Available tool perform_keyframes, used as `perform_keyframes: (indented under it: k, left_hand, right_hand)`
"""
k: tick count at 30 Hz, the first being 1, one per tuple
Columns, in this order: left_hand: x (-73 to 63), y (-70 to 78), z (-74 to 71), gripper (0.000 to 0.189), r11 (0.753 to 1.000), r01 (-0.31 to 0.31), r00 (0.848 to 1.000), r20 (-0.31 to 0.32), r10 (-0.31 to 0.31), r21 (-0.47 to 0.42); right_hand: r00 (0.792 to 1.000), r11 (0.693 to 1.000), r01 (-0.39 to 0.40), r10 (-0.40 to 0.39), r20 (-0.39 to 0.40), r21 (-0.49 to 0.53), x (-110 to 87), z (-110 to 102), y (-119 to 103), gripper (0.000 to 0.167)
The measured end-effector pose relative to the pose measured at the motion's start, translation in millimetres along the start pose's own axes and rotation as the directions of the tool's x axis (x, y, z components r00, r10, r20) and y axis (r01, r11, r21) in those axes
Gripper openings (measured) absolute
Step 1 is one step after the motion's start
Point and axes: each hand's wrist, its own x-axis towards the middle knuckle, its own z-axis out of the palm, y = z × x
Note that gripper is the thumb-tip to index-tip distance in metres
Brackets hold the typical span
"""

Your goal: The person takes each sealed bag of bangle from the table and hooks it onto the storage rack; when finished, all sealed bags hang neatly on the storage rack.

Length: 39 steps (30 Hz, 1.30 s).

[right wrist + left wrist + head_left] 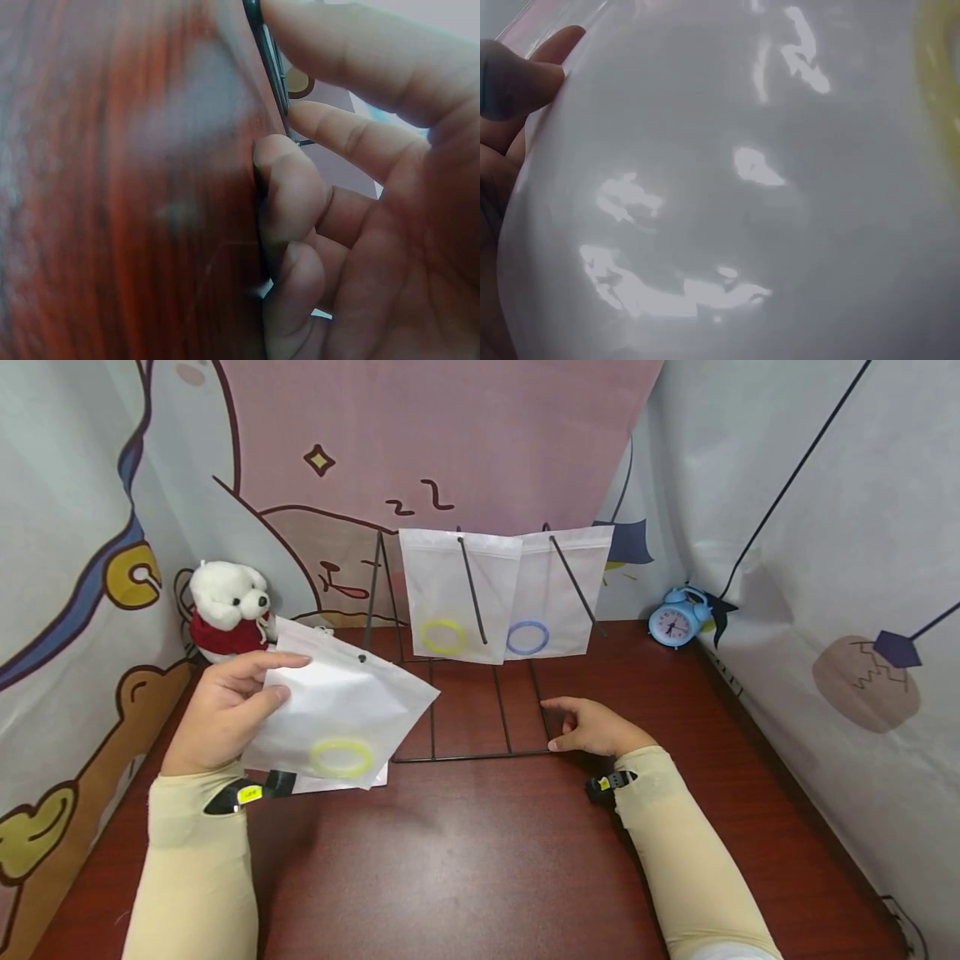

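Note:
My left hand (225, 710) pinches the upper left edge of a white zip bag (322, 693) between thumb and fingers. A yellow ring (341, 758) shows low on this bag, which also fills the left wrist view. The dark tip of the rack's left prong (372, 593) shows at the bag's top edge. With thumb and index finger, my right hand (600, 727) holds the front right corner of a black wire display rack (472, 757). A white bag with a yellow ring (461, 593) and one with a blue ring (562, 593) hang from its other prongs.
Another white sheet or bag (341, 781) lies on the brown table (465, 860), mostly hidden under the held bag. A white plush bear (228, 610) sits at the back left. At the back right stands a blue alarm clock (675, 617). Printed curtains surround the table.

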Motion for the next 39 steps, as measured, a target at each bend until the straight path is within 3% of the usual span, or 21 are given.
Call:
perform_keyframes:
  k: [6, 9, 16, 22, 24, 30, 35, 39]
  left_hand:
    - [2.8, -3.8, 1.6, 0.035, 0.998, -0.027, 0.999, 0.03, 0.029, -0.048]
    - [4.5, -6.1, 5.2, 0.034, 0.998, -0.029, 1.0, 0.004, 0.029, -0.049]
    - [8.2, -13.4, 10.9, 0.034, 0.993, -0.011, 0.995, -0.095, 0.023, 0.116]
    - [11.4, -20.2, 15.5, 0.036, 0.991, -0.028, 0.992, -0.121, 0.045, 0.134]
    - [11.9, -22.2, 16.2, 0.035, 0.983, -0.028, 0.992, -0.119, 0.05, 0.179]
    - [12.3, -26.7, 15.3, 0.032, 0.955, -0.013, 0.998, -0.056, 0.031, 0.296]
    - [13.5, -29.3, 15.5, 0.031, 0.948, -0.036, 0.999, 0.045, 0.023, 0.316]
    - [14.7, -31.8, 16.5, 0.03, 0.96, -0.024, 0.993, 0.114, -0.009, 0.279]
  right_hand:
    - [1.0, 1.0, 0.0, 0.0, 0.0, 0.002, -1.3, 0, -2, 0.077]
    - [1.0, 1.0, 0.004, -0.004, 0.002, 0.0, -0.8, 0, -1, 0.077]
    - [1.0, 1.0, -0.008, 0.008, -0.001, -0.007, 0.8, 0, 0, 0.076]
    - [1.0, 1.0, -0.018, 0.018, 0.0, 0.0, 1.2, 1, 0, 0.076]
    - [1.0, 1.0, -0.016, 0.016, 0.002, -0.002, 1.5, 1, 1, 0.075]
    - [1.0, 1.0, -0.01, 0.01, -0.003, -0.006, 0.8, 1, 1, 0.076]
    - [1.0, 1.0, -0.016, 0.016, -0.005, -0.009, 0.1, 1, 0, 0.076]
    - [1.0, 1.0, -0.025, 0.025, -0.004, -0.004, 0.6, 1, 0, 0.076]
